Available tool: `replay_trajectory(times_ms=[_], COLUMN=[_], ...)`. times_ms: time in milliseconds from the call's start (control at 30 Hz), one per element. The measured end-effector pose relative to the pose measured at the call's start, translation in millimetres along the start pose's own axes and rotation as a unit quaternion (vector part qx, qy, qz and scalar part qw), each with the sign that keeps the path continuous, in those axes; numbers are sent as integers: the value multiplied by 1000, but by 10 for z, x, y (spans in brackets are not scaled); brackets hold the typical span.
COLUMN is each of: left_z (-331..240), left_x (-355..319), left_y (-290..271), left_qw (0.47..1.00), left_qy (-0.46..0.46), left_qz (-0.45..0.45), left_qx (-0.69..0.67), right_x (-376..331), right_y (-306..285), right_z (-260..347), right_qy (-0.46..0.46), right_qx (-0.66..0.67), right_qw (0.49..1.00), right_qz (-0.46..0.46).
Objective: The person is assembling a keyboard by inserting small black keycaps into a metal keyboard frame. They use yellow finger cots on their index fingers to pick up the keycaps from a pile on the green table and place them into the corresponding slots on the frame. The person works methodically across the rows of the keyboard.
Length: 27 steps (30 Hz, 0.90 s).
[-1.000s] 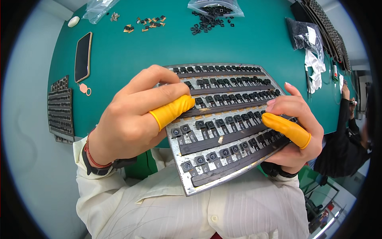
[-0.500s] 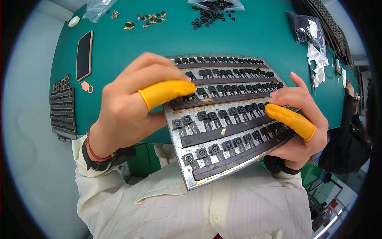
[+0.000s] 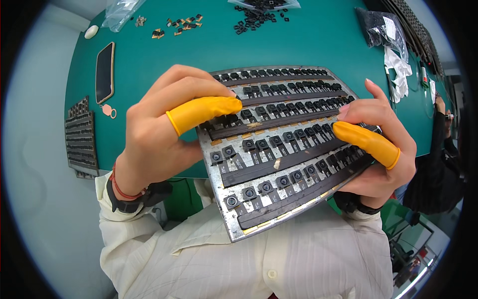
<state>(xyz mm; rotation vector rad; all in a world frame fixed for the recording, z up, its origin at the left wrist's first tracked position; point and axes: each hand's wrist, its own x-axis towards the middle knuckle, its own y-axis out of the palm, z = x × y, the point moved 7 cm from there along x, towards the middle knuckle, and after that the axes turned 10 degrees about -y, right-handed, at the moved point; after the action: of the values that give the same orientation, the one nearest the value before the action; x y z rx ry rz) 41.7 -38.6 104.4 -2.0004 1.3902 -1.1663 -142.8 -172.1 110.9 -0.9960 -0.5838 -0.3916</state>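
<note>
A metal tray [image 3: 215, 172] is held tilted above my lap, in front of the table's near edge. Rows of small black camera modules [image 3: 266, 187] with round lenses lie across it, their flat tails tucked under long dark strips [image 3: 279, 167]. My left hand [image 3: 164, 119] is closed at the tray's left side, its yellow-cotted finger and neighbouring fingertips on modules in the upper rows; the thumb tip is hidden by the tray. Around the right edge, my right hand [image 3: 381, 144] grips the tray, a yellow finger cot on one finger, the thumb mostly out of sight underneath.
On the green table [image 3: 174, 47] lie a phone [image 3: 105, 72], loose black pieces [image 3: 254, 20], gold-and-black parts [image 3: 184, 24] and a bag of black parts [image 3: 381, 29]. More loaded trays [image 3: 80, 139] rest at the left edge. Another person's dark sleeve [image 3: 433, 169] shows far right.
The tray has shifted slightly left, and its lower left corner sits a little lower. My left fingers have moved slightly over the upper-left modules. My right hand keeps its hold.
</note>
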Motion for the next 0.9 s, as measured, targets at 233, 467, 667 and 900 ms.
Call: replay_trajectory(times_ms=[233,467,667,900], left_z=[-75,-63,22,157], left_x=[-3,17,-33,-106], left_y=[22,-4,-38,-134], left_qw=[999,999,998,994], left_qy=[31,28,-11,-63], left_qz=[15,3,-60,-66], left_qx=[33,22,25,62], right_x=[4,14,56,75], right_y=[-3,-26,-56,-67], right_z=[9,-12,2,12], right_qy=[-9,-8,-14,-22], right_qx=[-6,-8,-37,-45], right_qw=[1000,1000,999,998], right_qz=[-2,-11,-11,-23])
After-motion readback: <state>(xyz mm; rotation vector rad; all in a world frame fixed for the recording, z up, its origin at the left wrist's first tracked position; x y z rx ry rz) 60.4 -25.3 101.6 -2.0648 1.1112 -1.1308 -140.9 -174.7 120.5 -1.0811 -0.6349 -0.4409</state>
